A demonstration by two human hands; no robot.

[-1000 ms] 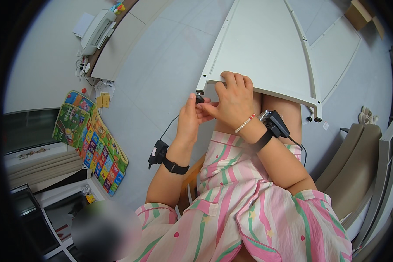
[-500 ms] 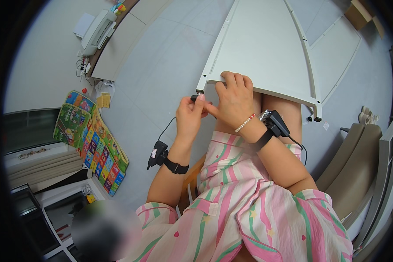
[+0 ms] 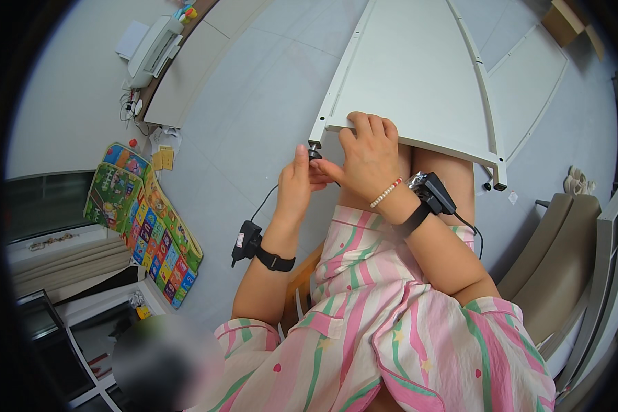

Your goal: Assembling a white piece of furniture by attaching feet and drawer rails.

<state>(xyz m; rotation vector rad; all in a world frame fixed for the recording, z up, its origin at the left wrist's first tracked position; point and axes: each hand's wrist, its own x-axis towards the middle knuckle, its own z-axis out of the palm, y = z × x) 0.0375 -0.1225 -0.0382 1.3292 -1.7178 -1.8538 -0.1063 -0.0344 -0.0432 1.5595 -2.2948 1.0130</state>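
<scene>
- Head view, centre of the frame: the left hand (image 3: 294,187) has its fingers curled, pinching a small dark round fitting (image 3: 314,154) at the near-left corner of a large white flat furniture panel with raised side rails (image 3: 419,75).
- Right hand (image 3: 369,152) is closed over the panel's near edge, fingers hooked on top and the index pointing toward the fitting, so the board lies clamped across the person's lap.
- How the fitting seats in the corner is hidden by the fingers; I cannot tell whether it is threaded in or only touching.
- Done well, in my judgement, this calls for a firm right-hand grip so the board does not swing, with the fitting kept square to the corner while the left fingertips turn it.
- A second dark fitting (image 3: 500,185) shows under the near-right corner, right of centre.
- Both wrists carry black strapped devices (image 3: 427,199) with thin cables; keeping the left one's cable (image 3: 268,200) out of the pinch seems wise.
- Grey tiled floor (image 3: 254,103) spreads around the board; a colourful play mat (image 3: 144,220) leans at the left.
</scene>
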